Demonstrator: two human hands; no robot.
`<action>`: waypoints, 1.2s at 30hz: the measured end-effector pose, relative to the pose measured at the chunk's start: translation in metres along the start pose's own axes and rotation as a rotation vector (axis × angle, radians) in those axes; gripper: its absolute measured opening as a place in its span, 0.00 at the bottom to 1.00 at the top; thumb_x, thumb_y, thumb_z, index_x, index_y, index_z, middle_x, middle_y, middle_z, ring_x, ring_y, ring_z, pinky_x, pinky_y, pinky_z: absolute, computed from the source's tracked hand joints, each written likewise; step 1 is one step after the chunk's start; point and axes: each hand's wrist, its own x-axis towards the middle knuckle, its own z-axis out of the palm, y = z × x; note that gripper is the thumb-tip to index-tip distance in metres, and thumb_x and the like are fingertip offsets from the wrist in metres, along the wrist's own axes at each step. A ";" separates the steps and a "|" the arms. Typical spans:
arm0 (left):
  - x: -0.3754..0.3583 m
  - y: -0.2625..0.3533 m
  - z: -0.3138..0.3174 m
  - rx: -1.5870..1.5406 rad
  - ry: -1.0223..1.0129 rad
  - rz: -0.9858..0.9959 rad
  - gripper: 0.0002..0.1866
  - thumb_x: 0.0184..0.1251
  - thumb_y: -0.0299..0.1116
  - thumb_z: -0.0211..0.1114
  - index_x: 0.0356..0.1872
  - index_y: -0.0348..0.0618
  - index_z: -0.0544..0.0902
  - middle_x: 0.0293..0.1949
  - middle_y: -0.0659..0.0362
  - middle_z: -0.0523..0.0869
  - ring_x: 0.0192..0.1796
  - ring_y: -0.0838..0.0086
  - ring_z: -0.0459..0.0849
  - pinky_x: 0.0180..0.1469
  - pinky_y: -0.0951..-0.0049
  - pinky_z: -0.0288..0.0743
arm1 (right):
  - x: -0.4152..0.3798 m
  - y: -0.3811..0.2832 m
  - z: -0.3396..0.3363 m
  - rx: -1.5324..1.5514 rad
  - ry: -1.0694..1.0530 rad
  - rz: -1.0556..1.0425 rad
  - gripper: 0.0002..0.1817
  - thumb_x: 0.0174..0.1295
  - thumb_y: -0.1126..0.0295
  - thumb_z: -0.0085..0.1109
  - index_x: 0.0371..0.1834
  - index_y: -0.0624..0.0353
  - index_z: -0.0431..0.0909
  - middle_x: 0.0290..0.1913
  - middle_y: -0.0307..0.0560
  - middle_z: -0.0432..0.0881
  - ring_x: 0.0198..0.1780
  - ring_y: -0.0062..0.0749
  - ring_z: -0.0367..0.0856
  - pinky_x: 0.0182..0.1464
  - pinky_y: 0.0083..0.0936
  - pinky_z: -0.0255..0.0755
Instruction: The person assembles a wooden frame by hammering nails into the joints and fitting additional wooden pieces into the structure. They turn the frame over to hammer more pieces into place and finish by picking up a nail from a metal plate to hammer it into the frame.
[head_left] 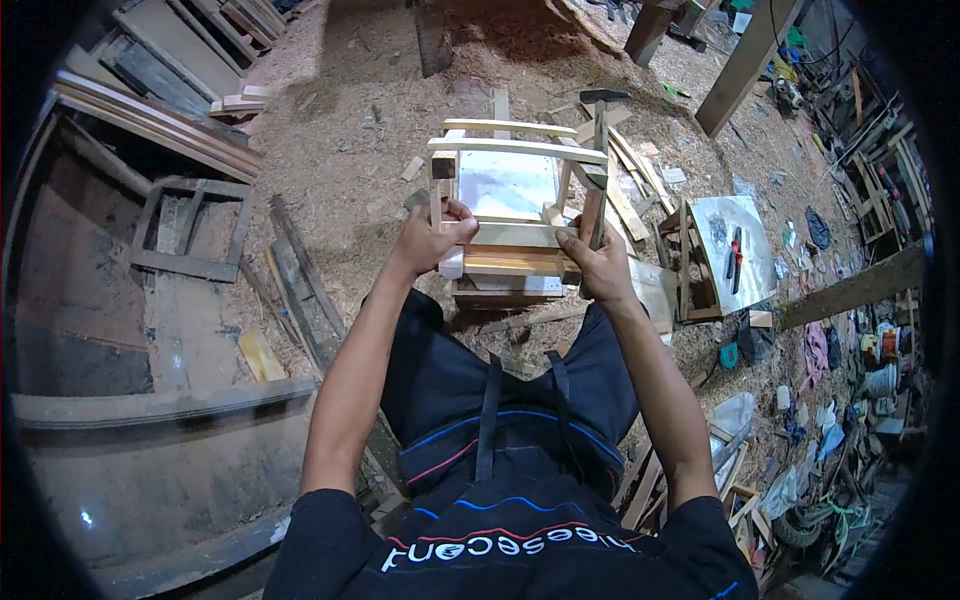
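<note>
Both hands are on the wooden frame [515,190] right now, a small open crate-like build of pale slats held out in front of the person, above the sawdust floor [350,130]. The left hand [432,238] has its grip closed around the frame's near left post, thumb up on the wood, fingers wrapped round the back. The right hand [597,265] clamps the near right post, grip shut tight, knuckles facing the camera. So the frame sits squarely between the two hands, its near lower rail running from one palm to the other, its top rails tilted away and up. Under it, stacked boards [500,285] rest just above the person's lap. A hammer [603,100] stands just behind the frame's far right corner; whether it touches is hard to tell. Off to the right, a small stand [725,250] carries red-handled pliers [735,250]. To the left lies a dark flat frame [190,225] on the floor.
</note>
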 end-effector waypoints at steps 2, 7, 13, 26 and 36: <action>-0.003 0.007 0.004 0.006 0.005 0.014 0.13 0.58 0.38 0.73 0.36 0.39 0.84 0.33 0.58 0.87 0.39 0.75 0.84 0.45 0.71 0.79 | 0.001 0.002 0.000 0.014 0.003 0.007 0.15 0.62 0.65 0.68 0.44 0.64 0.76 0.34 0.40 0.82 0.36 0.22 0.79 0.40 0.22 0.74; 0.003 -0.002 0.000 0.098 0.013 0.040 0.15 0.58 0.39 0.74 0.37 0.39 0.83 0.34 0.58 0.86 0.39 0.74 0.84 0.46 0.70 0.79 | 0.009 0.016 -0.004 -0.091 -0.003 -0.009 0.16 0.62 0.66 0.68 0.46 0.63 0.76 0.36 0.40 0.83 0.37 0.21 0.80 0.42 0.21 0.74; 0.006 0.006 0.006 0.084 0.138 -0.050 0.17 0.61 0.42 0.73 0.38 0.37 0.83 0.36 0.55 0.87 0.40 0.73 0.85 0.46 0.69 0.78 | 0.014 0.002 0.000 -0.003 0.005 0.017 0.19 0.62 0.63 0.69 0.49 0.64 0.77 0.40 0.43 0.85 0.40 0.22 0.81 0.45 0.22 0.75; 0.037 0.018 -0.002 -0.057 0.222 -0.143 0.16 0.63 0.43 0.71 0.37 0.39 0.84 0.33 0.59 0.86 0.35 0.79 0.81 0.41 0.74 0.75 | -0.054 0.006 -0.030 -0.025 0.379 0.009 0.14 0.74 0.60 0.53 0.44 0.62 0.73 0.27 0.42 0.80 0.22 0.18 0.74 0.20 0.17 0.66; 0.023 0.035 0.028 -0.403 0.535 -0.168 0.16 0.68 0.44 0.66 0.32 0.41 0.82 0.31 0.61 0.82 0.34 0.76 0.80 0.40 0.75 0.74 | -0.045 -0.011 -0.015 0.002 0.437 0.077 0.18 0.73 0.55 0.53 0.41 0.62 0.76 0.34 0.46 0.85 0.10 0.10 0.61 0.11 0.13 0.53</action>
